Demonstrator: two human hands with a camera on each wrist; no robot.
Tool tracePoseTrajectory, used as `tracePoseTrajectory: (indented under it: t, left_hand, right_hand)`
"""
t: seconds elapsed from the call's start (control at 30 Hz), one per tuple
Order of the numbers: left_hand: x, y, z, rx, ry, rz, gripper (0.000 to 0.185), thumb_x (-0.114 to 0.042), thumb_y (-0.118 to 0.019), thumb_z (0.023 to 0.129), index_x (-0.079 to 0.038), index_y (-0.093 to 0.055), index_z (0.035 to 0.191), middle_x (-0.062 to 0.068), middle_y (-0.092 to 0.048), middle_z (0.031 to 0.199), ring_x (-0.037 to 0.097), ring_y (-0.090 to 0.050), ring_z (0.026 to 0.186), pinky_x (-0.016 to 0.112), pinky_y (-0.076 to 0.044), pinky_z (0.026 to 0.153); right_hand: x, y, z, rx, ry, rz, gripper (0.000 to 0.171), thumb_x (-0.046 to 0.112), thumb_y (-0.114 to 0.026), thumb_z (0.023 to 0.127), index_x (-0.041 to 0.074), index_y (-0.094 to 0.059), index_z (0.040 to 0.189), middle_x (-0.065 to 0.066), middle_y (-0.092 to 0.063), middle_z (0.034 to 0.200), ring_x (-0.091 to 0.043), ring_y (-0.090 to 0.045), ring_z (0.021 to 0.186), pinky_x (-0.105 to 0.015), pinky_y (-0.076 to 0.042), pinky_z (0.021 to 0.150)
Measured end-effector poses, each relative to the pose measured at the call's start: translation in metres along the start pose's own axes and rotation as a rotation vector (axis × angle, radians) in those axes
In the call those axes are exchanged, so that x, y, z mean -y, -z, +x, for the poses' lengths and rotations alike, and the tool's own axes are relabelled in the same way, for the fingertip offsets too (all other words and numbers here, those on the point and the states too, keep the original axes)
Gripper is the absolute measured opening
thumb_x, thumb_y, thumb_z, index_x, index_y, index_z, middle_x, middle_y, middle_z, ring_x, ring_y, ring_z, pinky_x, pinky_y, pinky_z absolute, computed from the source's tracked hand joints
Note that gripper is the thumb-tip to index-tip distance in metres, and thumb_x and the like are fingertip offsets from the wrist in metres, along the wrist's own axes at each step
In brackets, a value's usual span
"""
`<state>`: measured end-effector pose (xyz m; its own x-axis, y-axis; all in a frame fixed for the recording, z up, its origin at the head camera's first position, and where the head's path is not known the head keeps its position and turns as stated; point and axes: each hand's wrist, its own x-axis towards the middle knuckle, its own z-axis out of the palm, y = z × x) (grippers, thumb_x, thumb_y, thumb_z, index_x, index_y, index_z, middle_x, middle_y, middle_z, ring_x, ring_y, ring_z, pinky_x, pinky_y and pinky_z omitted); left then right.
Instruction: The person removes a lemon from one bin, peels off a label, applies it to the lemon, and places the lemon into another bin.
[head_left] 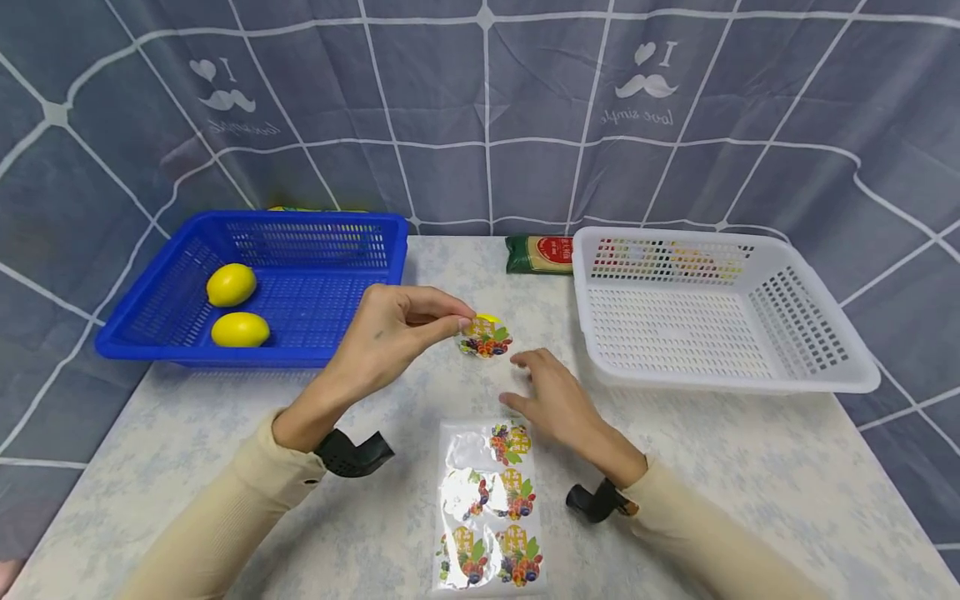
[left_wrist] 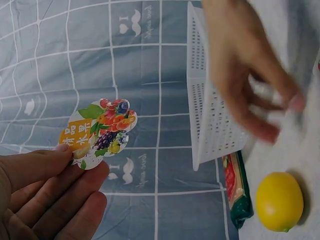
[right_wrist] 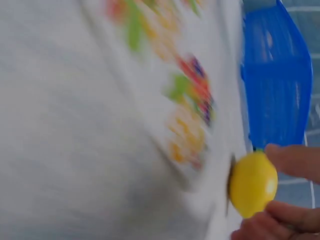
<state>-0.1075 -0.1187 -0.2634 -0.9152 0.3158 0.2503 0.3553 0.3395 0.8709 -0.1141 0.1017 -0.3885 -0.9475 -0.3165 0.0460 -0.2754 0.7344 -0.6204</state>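
Observation:
Between thumb and fingers, my left hand point(head_left: 390, 337) pinches a fruit-print sticker point(left_wrist: 102, 132) by its edge, holding it up over the table. Behind the sticker a lemon point(left_wrist: 280, 201) lies on the table; in the head view it is mostly hidden, with only a yellow sliver showing. My right hand point(head_left: 551, 396) hovers to the right of the sticker, fingers loosely bent and apart, holding nothing. In the right wrist view its fingers overlap the lemon's edge. Below the hands lies a sticker sheet point(head_left: 491, 508) with several fruit stickers on it and a bare spot at its upper left.
A blue basket point(head_left: 251, 354) with two lemons point(head_left: 240, 330) stands at the left. At the right is a white basket point(head_left: 731, 382). A green and red packet point(head_left: 540, 254) lies at the back beside it, in front of the grey checked curtain point(head_left: 450, 108).

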Motion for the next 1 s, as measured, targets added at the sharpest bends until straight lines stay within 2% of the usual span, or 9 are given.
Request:
tracePoseTrajectory:
  t: [0.1, 0.2, 0.3, 0.43, 0.53, 0.7, 0.8, 1.0]
  left_hand:
    - [0.0, 0.0, 0.001, 0.001, 0.004, 0.008, 0.009, -0.009, -0.073, 0.089, -0.005, -0.078, 0.096, 0.004, -0.075, 0.094, 0.019, -0.072, 0.082, 0.028, -0.056, 0.072]
    - [0.0, -0.001, 0.002, 0.006, 0.012, 0.016, 0.009, -0.008, -0.072, 0.089, -0.006, -0.078, 0.096, 0.003, -0.075, 0.093, 0.015, -0.072, 0.08, 0.029, -0.056, 0.071]
    - [0.001, -0.002, 0.002, 0.01, 0.017, 0.024, 0.008, -0.007, -0.072, 0.089, -0.005, -0.078, 0.095, 0.004, -0.075, 0.093, 0.013, -0.072, 0.08, 0.029, -0.056, 0.071]
    - [0.003, -0.003, 0.003, 0.014, 0.017, 0.025, 0.008, -0.007, -0.073, 0.089, -0.005, -0.078, 0.095, 0.004, -0.075, 0.093, 0.013, -0.072, 0.08, 0.029, -0.057, 0.072]
    - [0.003, -0.004, 0.003, 0.018, 0.019, 0.023, 0.008, -0.008, -0.073, 0.089, -0.006, -0.078, 0.095, 0.003, -0.075, 0.092, 0.015, -0.072, 0.08, 0.029, -0.056, 0.072]
    - [0.005, -0.004, 0.003, 0.024, 0.015, 0.039, 0.007, -0.009, -0.074, 0.089, -0.007, -0.078, 0.093, 0.002, -0.075, 0.091, 0.015, -0.072, 0.079, 0.03, -0.057, 0.072]
    - [0.007, -0.003, 0.005, 0.014, 0.013, 0.062, 0.006, -0.009, -0.073, 0.089, -0.007, -0.078, 0.093, 0.002, -0.075, 0.091, 0.015, -0.072, 0.079, 0.032, -0.057, 0.072]
    - [0.014, -0.004, 0.006, -0.003, 0.014, 0.093, 0.006, -0.01, -0.073, 0.089, -0.007, -0.078, 0.093, 0.002, -0.075, 0.091, 0.012, -0.071, 0.08, 0.032, -0.057, 0.072]
  right_hand:
    - [0.001, 0.002, 0.027, -0.016, 0.045, 0.051, 0.07, 0.021, -0.081, 0.083, -0.003, -0.047, 0.139, -0.02, -0.051, 0.138, -0.034, -0.053, 0.122, -0.045, -0.045, 0.101]
    - [-0.001, -0.002, 0.052, 0.024, 0.032, 0.09, 0.084, 0.02, -0.083, 0.081, -0.001, -0.037, 0.148, -0.021, -0.041, 0.148, -0.035, -0.041, 0.135, -0.046, -0.035, 0.111]
    - [-0.004, -0.007, 0.068, 0.077, 0.048, 0.126, 0.092, 0.017, -0.084, 0.079, 0.002, -0.031, 0.152, -0.019, -0.035, 0.153, -0.035, -0.036, 0.139, -0.046, -0.032, 0.113]
    - [-0.009, -0.012, 0.078, 0.071, 0.164, 0.169, 0.081, 0.005, -0.083, 0.077, 0.002, -0.042, 0.147, -0.019, -0.045, 0.146, -0.035, -0.044, 0.133, -0.047, -0.035, 0.111]
    - [-0.012, -0.013, 0.08, 0.039, 0.227, 0.151, 0.069, 0.002, -0.083, 0.076, 0.001, -0.052, 0.138, -0.019, -0.057, 0.133, -0.034, -0.053, 0.121, -0.047, -0.04, 0.105]
    - [-0.004, -0.004, 0.072, 0.035, 0.167, 0.132, 0.067, 0.012, -0.088, 0.073, 0.008, -0.058, 0.134, -0.011, -0.062, 0.122, -0.025, -0.057, 0.107, -0.042, -0.046, 0.095]
    - [0.006, 0.007, 0.063, 0.039, 0.154, 0.156, 0.066, 0.014, -0.088, 0.073, 0.015, -0.06, 0.132, -0.004, -0.061, 0.121, -0.021, -0.056, 0.105, -0.04, -0.047, 0.092]
    - [0.024, 0.029, 0.04, 0.015, 0.237, 0.181, 0.066, 0.015, -0.088, 0.072, 0.018, -0.061, 0.132, 0.003, -0.059, 0.121, -0.015, -0.056, 0.107, -0.038, -0.048, 0.093]
